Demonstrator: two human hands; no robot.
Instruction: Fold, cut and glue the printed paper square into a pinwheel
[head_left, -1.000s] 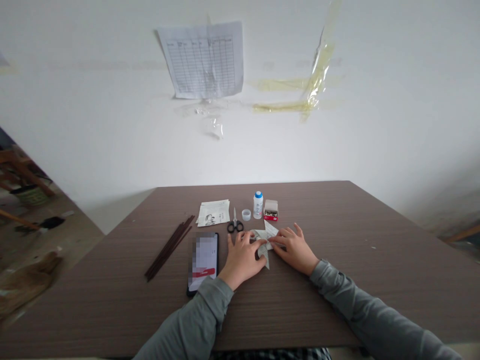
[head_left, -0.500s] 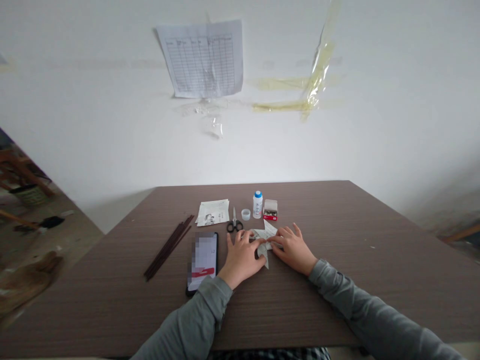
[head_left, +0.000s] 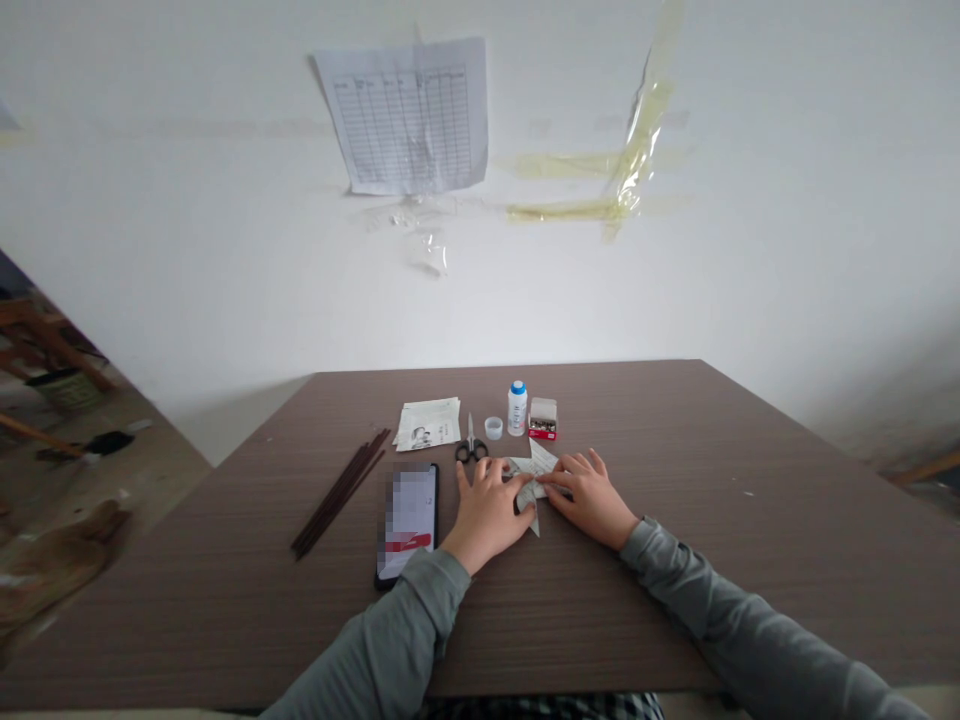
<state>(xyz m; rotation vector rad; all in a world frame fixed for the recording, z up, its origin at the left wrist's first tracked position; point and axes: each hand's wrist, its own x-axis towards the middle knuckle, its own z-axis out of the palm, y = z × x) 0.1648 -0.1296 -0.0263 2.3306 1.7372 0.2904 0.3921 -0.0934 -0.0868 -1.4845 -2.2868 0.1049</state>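
Observation:
A pinwheel folded from printed paper [head_left: 541, 456] lies flat on the table between my two hands, its pointed blades partly covered by fingers. My left hand [head_left: 489, 508] holds it down from the left, thumb on the lower blade and fingers across the left side. From the right, my right hand [head_left: 591, 500] grips it near the centre with its fingertips. What exactly lies under those fingertips is hidden. Just beyond my left fingers are black-handled scissors [head_left: 471, 450], blades pointing away.
A phone [head_left: 407, 525] and dark thin sticks [head_left: 339, 495] lie to the left on the brown table [head_left: 750, 560]. Further back are printed sheets [head_left: 427, 424], a small clear cup [head_left: 493, 428], a blue-capped white bottle [head_left: 517, 410] and an open red box of small pieces [head_left: 543, 420].
My right fingers shift slightly at the pinwheel's centre. The pinwheel and my left hand stay in nearly the same place; the view moves a little.

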